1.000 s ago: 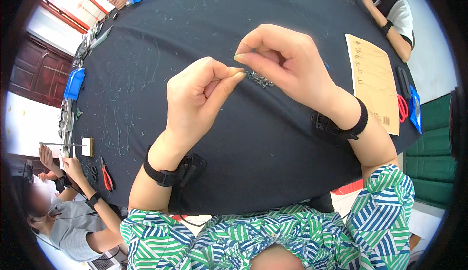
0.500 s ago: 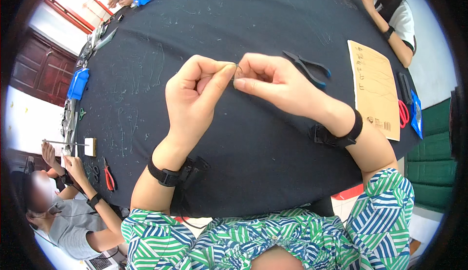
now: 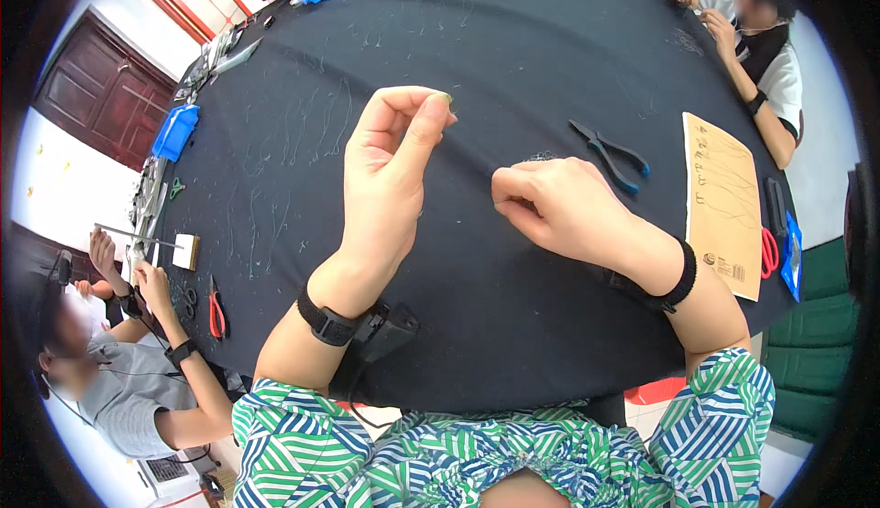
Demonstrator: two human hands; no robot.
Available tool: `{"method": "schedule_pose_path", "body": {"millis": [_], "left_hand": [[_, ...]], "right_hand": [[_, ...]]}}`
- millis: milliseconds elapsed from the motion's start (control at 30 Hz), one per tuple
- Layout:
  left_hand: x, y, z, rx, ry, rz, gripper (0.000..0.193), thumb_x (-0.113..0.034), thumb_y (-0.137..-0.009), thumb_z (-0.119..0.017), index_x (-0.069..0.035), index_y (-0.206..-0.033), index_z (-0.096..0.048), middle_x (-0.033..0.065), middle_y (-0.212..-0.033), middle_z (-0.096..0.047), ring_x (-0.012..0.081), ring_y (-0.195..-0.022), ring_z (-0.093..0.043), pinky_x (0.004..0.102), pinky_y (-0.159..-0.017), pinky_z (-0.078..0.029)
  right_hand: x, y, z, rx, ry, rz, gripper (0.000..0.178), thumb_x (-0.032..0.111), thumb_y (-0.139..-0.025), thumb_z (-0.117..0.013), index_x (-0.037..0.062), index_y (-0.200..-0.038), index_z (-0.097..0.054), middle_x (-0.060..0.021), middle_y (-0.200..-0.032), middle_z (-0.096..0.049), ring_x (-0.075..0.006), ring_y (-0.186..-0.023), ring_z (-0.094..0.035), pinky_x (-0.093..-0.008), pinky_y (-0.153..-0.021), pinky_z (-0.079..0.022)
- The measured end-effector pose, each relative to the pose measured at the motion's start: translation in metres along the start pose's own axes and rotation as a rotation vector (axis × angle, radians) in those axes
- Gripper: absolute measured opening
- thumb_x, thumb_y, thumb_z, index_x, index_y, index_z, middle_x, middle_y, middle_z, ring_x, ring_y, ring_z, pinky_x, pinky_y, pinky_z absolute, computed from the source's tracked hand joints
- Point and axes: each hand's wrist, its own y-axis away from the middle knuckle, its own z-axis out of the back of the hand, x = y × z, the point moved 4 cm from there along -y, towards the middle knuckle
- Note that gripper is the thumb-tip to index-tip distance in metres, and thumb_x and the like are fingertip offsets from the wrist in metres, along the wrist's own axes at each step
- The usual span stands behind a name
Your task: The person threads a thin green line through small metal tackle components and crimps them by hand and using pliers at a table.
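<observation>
My left hand (image 3: pixel 392 164) is raised over the black tablecloth, thumb and forefinger pinched together. A short, curved bit of thin dark green wire (image 3: pixel 448 99) shows at their tips. Lower and to the right, my right hand (image 3: pixel 573 207) is closed with its fingers curled; whatever may be between its fingertips is hidden. Just beyond its knuckles lies a small heap of fine wire pieces (image 3: pixel 541 156), partly covered by the hand. Pliers with blue-tipped dark handles (image 3: pixel 612 155) lie to the right of that heap.
The black-covered table (image 3: pixel 477 325) carries rows of fine wire strands (image 3: pixel 261 224). At right lie a tan paper sheet with wires (image 3: pixel 724 205) and red-handled scissors (image 3: pixel 769 253). Red pliers (image 3: pixel 216 314) and a blue bin (image 3: pixel 175 132) are at left. Other people work around the table.
My hands have moved apart: the right has gone down and rightward from the left's fingertips, its fingers curling in. The left keeps its pinch. The whole view has shifted slightly.
</observation>
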Motion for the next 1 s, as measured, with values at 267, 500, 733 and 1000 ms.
{"method": "schedule_pose_path", "body": {"millis": [267, 500, 733, 1000], "left_hand": [[-0.008, 0.003, -0.006, 0.008, -0.018, 0.108, 0.009, -0.020, -0.097, -0.061, -0.013, -0.102, -0.062, -0.0007, -0.105, -0.064, 0.0043, -0.096, -0.058, 0.0159, -0.065, -0.043], [-0.011, 0.012, -0.016, 0.085, 0.245, 0.234, 0.011, -0.019, -0.099, -0.057, -0.011, -0.106, -0.058, 0.0029, -0.105, -0.064, 0.0099, -0.099, -0.063, 0.0211, -0.074, -0.055], [-0.007, 0.013, -0.018, 0.141, 0.178, 0.140, 0.009, -0.016, -0.100, -0.054, -0.009, -0.105, -0.057, 0.0010, -0.094, -0.061, 0.0085, -0.089, -0.063, 0.0208, -0.073, -0.055], [-0.009, 0.011, -0.013, 0.138, 0.020, 0.043, 0.009, -0.013, -0.100, -0.054, -0.004, -0.103, -0.058, -0.0001, -0.081, -0.057, 0.0054, -0.071, -0.053, 0.0201, -0.065, -0.046]], "right_hand": [[-0.008, 0.001, 0.014, -0.060, 0.273, -0.122, 0.005, 0.011, -0.080, -0.061, 0.0063, -0.080, -0.060, -0.0110, -0.075, -0.064, -0.0315, -0.069, -0.066, -0.0427, -0.060, -0.052], [0.000, 0.004, 0.006, -0.020, 0.178, -0.081, 0.005, 0.012, -0.080, -0.061, 0.0071, -0.081, -0.061, -0.0104, -0.075, -0.064, -0.0305, -0.071, -0.067, -0.0417, -0.062, -0.053], [0.006, 0.005, 0.003, 0.080, 0.149, -0.086, 0.006, 0.012, -0.080, -0.061, 0.0068, -0.082, -0.062, -0.0105, -0.075, -0.064, -0.0299, -0.073, -0.067, -0.0424, -0.063, -0.054], [-0.004, 0.005, 0.033, 0.188, 0.029, -0.192, 0.018, 0.018, -0.079, -0.070, 0.0055, -0.087, -0.060, -0.0092, -0.077, -0.066, -0.0274, -0.070, -0.065, -0.0377, -0.061, -0.048]]}}
